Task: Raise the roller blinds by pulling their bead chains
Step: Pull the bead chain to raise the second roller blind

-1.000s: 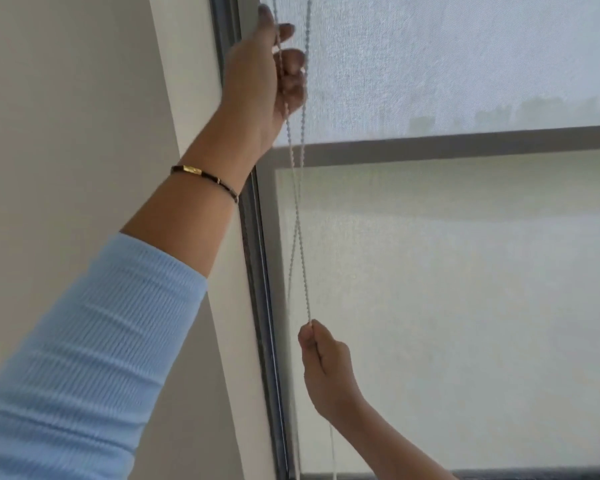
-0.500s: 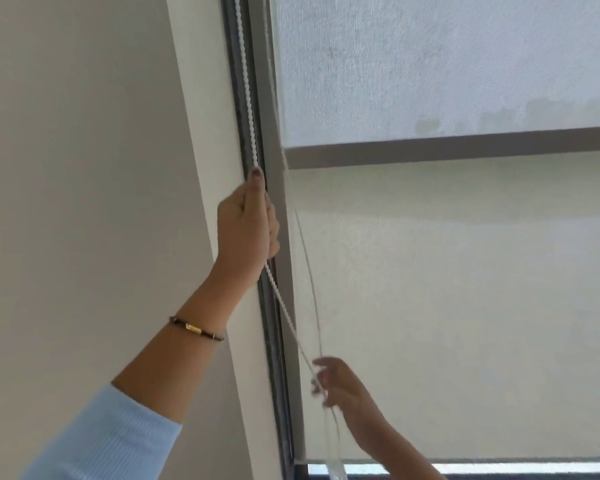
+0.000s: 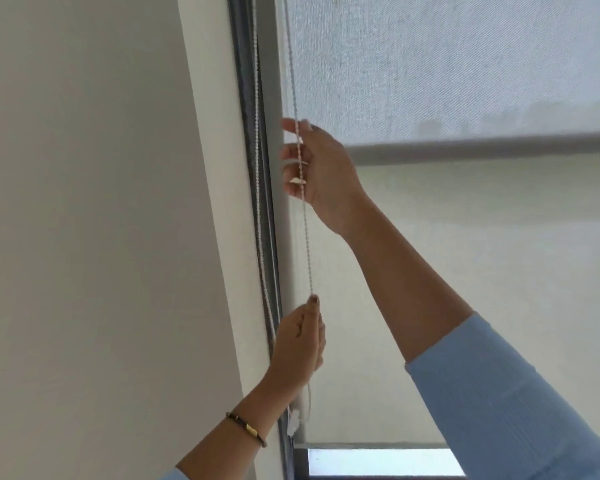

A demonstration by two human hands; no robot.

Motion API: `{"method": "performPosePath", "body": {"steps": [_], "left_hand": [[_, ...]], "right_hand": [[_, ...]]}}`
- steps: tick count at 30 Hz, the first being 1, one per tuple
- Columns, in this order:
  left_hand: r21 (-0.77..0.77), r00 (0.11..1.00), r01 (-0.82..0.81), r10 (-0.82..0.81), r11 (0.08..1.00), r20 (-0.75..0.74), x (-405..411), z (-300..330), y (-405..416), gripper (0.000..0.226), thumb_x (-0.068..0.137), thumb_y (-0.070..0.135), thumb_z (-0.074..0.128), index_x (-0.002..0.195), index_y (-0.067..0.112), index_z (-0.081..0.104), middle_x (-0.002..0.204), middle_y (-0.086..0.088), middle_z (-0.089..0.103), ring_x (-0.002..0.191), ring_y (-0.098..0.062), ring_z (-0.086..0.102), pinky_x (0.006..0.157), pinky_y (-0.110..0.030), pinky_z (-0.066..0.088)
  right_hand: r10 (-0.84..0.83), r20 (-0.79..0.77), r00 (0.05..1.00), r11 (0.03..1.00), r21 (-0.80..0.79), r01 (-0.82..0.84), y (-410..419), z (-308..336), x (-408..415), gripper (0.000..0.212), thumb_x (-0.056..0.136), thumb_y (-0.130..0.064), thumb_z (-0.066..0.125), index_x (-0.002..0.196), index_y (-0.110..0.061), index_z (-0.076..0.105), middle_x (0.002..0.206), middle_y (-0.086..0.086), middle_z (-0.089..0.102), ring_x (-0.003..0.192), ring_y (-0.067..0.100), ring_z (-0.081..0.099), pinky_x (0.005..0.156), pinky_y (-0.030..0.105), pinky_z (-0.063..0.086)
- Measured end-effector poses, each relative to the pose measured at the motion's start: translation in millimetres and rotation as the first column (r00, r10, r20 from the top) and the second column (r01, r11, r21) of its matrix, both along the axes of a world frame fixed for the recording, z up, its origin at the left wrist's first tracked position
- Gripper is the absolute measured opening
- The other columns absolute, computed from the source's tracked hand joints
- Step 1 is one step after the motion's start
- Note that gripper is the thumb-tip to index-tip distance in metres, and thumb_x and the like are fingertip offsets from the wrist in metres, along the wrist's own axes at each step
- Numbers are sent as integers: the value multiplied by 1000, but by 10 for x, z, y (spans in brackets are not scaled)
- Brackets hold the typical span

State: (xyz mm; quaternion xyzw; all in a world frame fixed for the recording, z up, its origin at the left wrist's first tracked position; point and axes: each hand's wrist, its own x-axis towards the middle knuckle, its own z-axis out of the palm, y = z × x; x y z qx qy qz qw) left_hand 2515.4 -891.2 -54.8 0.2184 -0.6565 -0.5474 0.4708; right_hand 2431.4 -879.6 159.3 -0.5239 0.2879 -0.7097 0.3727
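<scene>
A pale roller blind (image 3: 465, 306) covers the window, and its bottom rail (image 3: 371, 445) hangs just above a strip of bare glass (image 3: 385, 462). The bead chain (image 3: 305, 244) runs straight down the blind's left edge. My right hand (image 3: 321, 168) is up high, with its fingers curled around the chain. Lower down, my left hand (image 3: 300, 344) is closed on the same strand, which hangs slack below it. A second chain strand (image 3: 257, 140) lies against the dark window frame (image 3: 271, 202).
A plain beige wall (image 3: 101, 237) fills the left side. A grey horizontal bar (image 3: 482, 147) crosses the window behind my right hand. A small white chain connector (image 3: 293, 424) hangs by the frame below my left wrist.
My left hand has come down from high on the chain to low beside the frame. My right hand has gone up and taken the chain higher. The blind's bottom edge has risen, uncovering glass.
</scene>
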Motion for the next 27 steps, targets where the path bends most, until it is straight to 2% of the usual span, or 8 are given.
{"method": "performPosePath", "body": {"steps": [4, 8, 11, 14, 16, 19, 23, 27], "left_hand": [[48, 999, 32, -34, 998, 35, 96, -282, -42, 45, 93, 52, 45, 64, 18, 35, 48, 0, 28, 34, -9, 22, 36, -22, 16], [15, 989, 19, -21, 1000, 149, 128, -171, -221, 54, 102, 46, 44, 57, 19, 52, 46, 3, 46, 41, -12, 35, 48, -30, 29], [48, 997, -77, 77, 996, 12, 149, 456, -482, 51, 107, 26, 34, 70, 13, 67, 65, 1, 70, 63, -19, 58, 65, -33, 49], [-39, 985, -99, 93, 994, -143, 160, 1344, -664, 50, 109, 30, 27, 87, 19, 71, 83, 1, 74, 78, -17, 64, 74, -32, 50], [-149, 986, -20, -5, 989, -164, 132, 1940, -708, 53, 109, 37, 25, 96, 16, 72, 91, -3, 75, 81, -19, 65, 78, -34, 51], [-204, 986, 107, -131, 973, -106, 60, 2616, -656, 61, 105, 51, 27, 102, 8, 70, 90, -10, 76, 76, -24, 71, 71, -37, 58], [-80, 978, 118, -130, 990, -165, -16, 3064, -673, 64, 103, 57, 34, 83, 8, 70, 74, -7, 70, 60, -20, 64, 61, -32, 55], [12, 947, 133, -124, 991, -297, -89, 3066, -660, 58, 98, 61, 44, 52, 26, 41, 50, 7, 34, 43, -9, 23, 38, -19, 21]], "right_hand": [[-229, -50, 972, 971, -80, 225, -90, -7, 184, 34, 110, -27, 37, 83, -13, 54, 58, 2, 31, 40, 9, 25, 44, 21, 17], [-302, -62, 951, 949, -116, 294, -147, -300, 218, 33, 110, -23, 37, 80, -12, 46, 56, 3, 25, 40, 10, 20, 41, 15, 19], [-418, -151, 896, 906, -151, 397, -200, -511, 190, 35, 108, -18, 36, 75, -17, 47, 53, -5, 31, 43, 9, 25, 44, 20, 23], [-513, -262, 817, 858, -159, 488, -267, -828, 188, 36, 105, -15, 39, 71, -22, 49, 49, -15, 42, 48, 7, 37, 50, 27, 31], [-497, -306, 812, 867, -124, 483, -297, -1085, 198, 34, 105, -18, 39, 72, -24, 48, 50, -16, 42, 51, 9, 38, 52, 28, 33], [-470, -347, 812, 875, -60, 480, -327, -1491, 221, 39, 105, -17, 38, 69, -31, 45, 52, -19, 44, 53, 7, 38, 53, 28, 34], [-380, -368, 849, 902, 58, 429, -296, -2041, 235, 45, 104, -15, 39, 65, -34, 45, 51, -17, 42, 51, 4, 34, 49, 23, 30], [-325, -411, 852, 885, 186, 427, -249, -2454, 137, 35, 102, -13, 38, 67, -18, 37, 55, -12, 33, 53, 8, 28, 47, 22, 24]]}}
